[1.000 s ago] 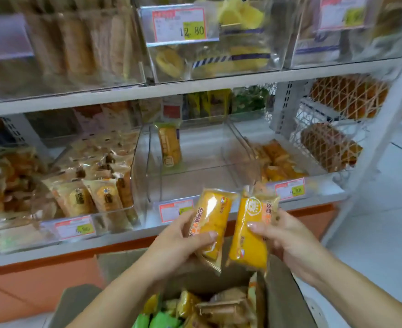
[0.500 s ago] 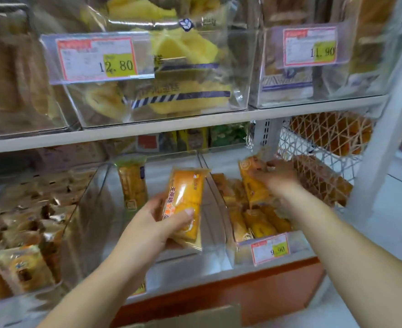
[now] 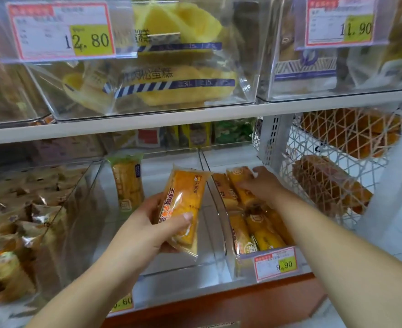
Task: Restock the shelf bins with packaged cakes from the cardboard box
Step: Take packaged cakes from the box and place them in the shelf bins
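The right bin point(image 3: 221, 223) is seen to be well stocked, while the middle bin point(image 3: 105, 209) holds only one pack point(image 3: 127, 183), upright at its back left corner. Most of the filling there is judged to be left. A cake point(image 3: 183, 207) is gripped by the left hand point(image 3: 143, 223), thumb across its face, above the middle bin's front edge. A second cake point(image 3: 239, 178) is held between thumb and fingers of the right hand point(image 3: 259, 185), arm outstretched, at the right bin's back edge.

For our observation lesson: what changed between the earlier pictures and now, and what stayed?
Both hands rose from the cardboard box. The right hand carried its pack into the 9.90 bin, still holding it; the left hand lifted its orange pack toward the middle bin. The lone upright pack stayed.
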A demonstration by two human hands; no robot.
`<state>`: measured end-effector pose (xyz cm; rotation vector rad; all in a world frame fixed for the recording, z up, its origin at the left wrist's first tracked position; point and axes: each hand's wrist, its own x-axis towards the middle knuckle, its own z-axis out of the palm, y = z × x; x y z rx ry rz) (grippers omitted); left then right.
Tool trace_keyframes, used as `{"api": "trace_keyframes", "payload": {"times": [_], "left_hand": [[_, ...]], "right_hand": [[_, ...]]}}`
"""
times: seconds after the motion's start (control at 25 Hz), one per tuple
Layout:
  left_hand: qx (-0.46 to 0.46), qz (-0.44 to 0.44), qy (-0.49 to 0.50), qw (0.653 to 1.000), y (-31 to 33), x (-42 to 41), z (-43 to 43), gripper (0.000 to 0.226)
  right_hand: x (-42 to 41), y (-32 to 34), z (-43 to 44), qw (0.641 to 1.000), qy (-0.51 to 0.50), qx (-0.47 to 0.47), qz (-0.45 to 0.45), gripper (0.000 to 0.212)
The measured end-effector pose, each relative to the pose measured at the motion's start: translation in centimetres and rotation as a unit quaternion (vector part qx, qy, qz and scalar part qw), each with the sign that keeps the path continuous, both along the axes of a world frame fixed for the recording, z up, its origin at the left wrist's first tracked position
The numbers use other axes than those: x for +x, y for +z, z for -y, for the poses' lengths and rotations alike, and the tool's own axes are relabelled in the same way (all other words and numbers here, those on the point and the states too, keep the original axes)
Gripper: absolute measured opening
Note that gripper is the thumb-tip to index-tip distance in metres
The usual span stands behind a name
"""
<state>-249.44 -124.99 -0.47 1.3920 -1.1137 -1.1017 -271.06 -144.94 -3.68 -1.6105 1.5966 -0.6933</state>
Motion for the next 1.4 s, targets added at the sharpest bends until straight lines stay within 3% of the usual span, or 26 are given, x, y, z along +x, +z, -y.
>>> {"api": "trace_keyframes", "payload": {"times": [0.08, 0.24, 0.32, 0.4, 0.48, 0.56, 0.6, 0.64, 0.72, 0.76, 0.84, 0.92, 1.0, 1.04, 1.2, 1.4], "left_hand": [[0.001, 0.004, -0.006, 1.0, 0.0, -0.1, -0.1, 0.077], [0.0, 0.01, 0.0, 1.0, 0.4, -0.1, -0.1, 0.072], [-0.004, 0.018, 0.002, 1.0, 0.7, -0.1, -0.2, 0.073], [-0.005, 0.027, 0.003, 1.0, 1.1, 0.0, -0.2, 0.073], [-0.006, 0.034, 0.005, 0.999, 1.2, 0.1, -0.2, 0.074], [-0.006, 0.033, 0.005, 0.999, 1.2, 0.2, -0.3, 0.072], [-0.007, 0.031, 0.005, 0.999, 1.2, 0.3, -0.4, 0.069], [-0.007, 0.029, 0.005, 1.0, 1.2, 0.4, -0.4, 0.064], [-0.008, 0.027, 0.002, 1.0, 1.1, 0.7, -0.3, 0.057], [-0.008, 0.026, 0.003, 1.0, 1.1, 0.7, -0.2, 0.056], [-0.013, 0.025, 0.005, 1.0, 0.9, 0.7, -0.1, 0.054], [-0.02, 0.021, 0.004, 1.0, 0.9, 0.5, -0.1, 0.053], [-0.026, 0.022, -0.003, 0.999, 1.0, 0.5, -0.3, 0.052], [-0.026, 0.024, -0.006, 0.999, 1.0, 0.6, -0.4, 0.051], [-0.028, 0.027, -0.001, 0.999, 1.0, 0.5, -0.4, 0.052], [-0.03, 0.04, -0.022, 0.999, 1.8, -0.5, -0.6, 0.052]], "right_hand": [[-0.5, 1.4, -1.1, 0.999, -0.012, -0.044, 0.01, 0.069], [-1.7, 3.6, -1.9, 0.986, 0.057, -0.014, -0.153, 0.038], [-2.4, 3.7, -1.9, 0.941, 0.144, -0.043, -0.304, 0.042], [-3.0, 3.1, -1.8, 0.858, 0.213, -0.121, -0.451, 0.067], [-2.7, 2.5, -2.3, 0.789, 0.286, -0.172, -0.516, 0.065], [-2.7, 1.9, -2.4, 0.768, 0.327, -0.182, -0.52, 0.053], [-2.9, 2.2, -2.3, 0.779, 0.322, -0.178, -0.508, 0.049], [-3.4, 2.9, -2.3, 0.812, 0.301, -0.164, -0.472, 0.046], [-3.9, 5.1, -2.4, 0.913, 0.22, -0.118, -0.322, 0.041], [-3.8, 5.5, -2.1, 0.943, 0.175, -0.113, -0.259, 0.042], [-2.9, 4.8, -1.2, 0.971, 0.096, -0.098, -0.197, 0.057], [-1.9, 2.7, -0.3, 0.984, 0.08, -0.032, -0.155, 0.08], [-1.8, 0.5, 0.8, 0.981, 0.105, 0.014, -0.164, 0.088], [-2.0, 0.0, 1.1, 0.981, 0.108, 0.017, -0.163, 0.083], [-1.9, -1.0, 0.7, 0.997, 0.073, 0.003, -0.018, 0.062], [-1.4, -0.4, -0.9, 0.992, 0.101, 0.015, -0.067, 0.069]]}}
